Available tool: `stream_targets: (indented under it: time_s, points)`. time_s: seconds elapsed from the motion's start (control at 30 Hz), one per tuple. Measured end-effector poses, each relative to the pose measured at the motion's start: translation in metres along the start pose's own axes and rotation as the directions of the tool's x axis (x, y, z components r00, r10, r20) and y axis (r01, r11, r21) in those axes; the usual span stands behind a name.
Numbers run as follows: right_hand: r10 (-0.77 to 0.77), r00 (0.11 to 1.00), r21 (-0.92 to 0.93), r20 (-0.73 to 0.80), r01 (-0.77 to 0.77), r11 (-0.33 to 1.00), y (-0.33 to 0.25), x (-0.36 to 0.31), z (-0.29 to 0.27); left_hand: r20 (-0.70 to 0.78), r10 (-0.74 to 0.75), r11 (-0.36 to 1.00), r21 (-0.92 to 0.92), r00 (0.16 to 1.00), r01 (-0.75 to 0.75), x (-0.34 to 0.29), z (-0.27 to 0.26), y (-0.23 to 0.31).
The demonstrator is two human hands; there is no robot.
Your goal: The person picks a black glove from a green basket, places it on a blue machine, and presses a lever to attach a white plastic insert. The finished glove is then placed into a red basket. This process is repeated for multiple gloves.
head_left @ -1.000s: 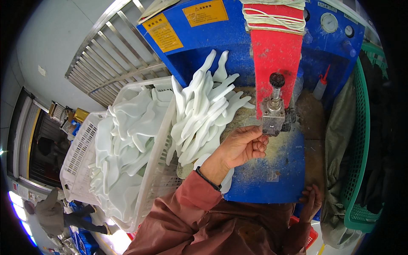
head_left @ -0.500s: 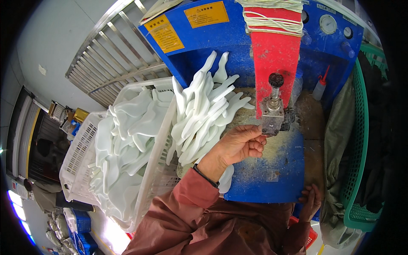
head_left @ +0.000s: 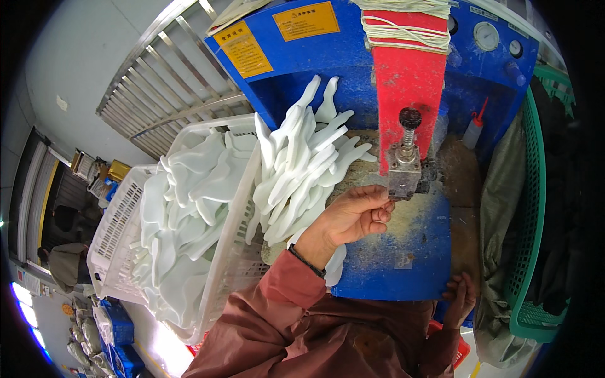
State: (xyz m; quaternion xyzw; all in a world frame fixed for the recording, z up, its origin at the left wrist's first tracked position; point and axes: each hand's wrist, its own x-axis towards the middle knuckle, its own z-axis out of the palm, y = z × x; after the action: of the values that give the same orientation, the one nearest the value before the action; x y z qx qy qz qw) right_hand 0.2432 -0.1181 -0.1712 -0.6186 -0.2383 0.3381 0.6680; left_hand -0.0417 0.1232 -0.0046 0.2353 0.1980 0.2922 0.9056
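My left hand [head_left: 359, 217] is closed, thumb and forefinger pinched together right at the lower end of the metal press head [head_left: 404, 167]. Whatever lies between the fingertips is hidden. This head, with a spring and a black knob on top, is fixed to the red arm [head_left: 413, 82] of a blue machine. By the front right corner of the blue work plate [head_left: 397, 277], my right hand [head_left: 463, 299] rests with loosely bent fingers a little apart; nothing shows in it. Left of the press head lies a heap of pale, curved, blade-like pieces [head_left: 309, 167].
A white plastic crate [head_left: 236, 220] full of similar pale pieces stands at the left. A green basket [head_left: 535, 208] with dark cloth is at the right. A small bottle with a red nozzle [head_left: 474, 131] stands at the back right. A metal rack [head_left: 183, 82] leans behind the crate.
My hands and the press head look almost unmoved. In the background at far left, a person has shifted slightly.
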Motion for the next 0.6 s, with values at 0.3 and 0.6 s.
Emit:
stream_targets:
  time_s: [0.3, 0.6]
  points:
    - [0.015, 1.000, -0.002, -0.010, -0.015, 1.000, -0.002, -0.001, 0.002, -0.009, 0.070, 0.996, 0.059, 0.998, -0.069, 0.001, 0.003, -0.004]
    - [0.010, 1.000, -0.009, -0.021, -0.011, 1.000, -0.001, 0.000, 0.002, -0.121, 0.121, 0.992, 0.030, 0.985, -0.119, -0.002, 0.011, -0.010]
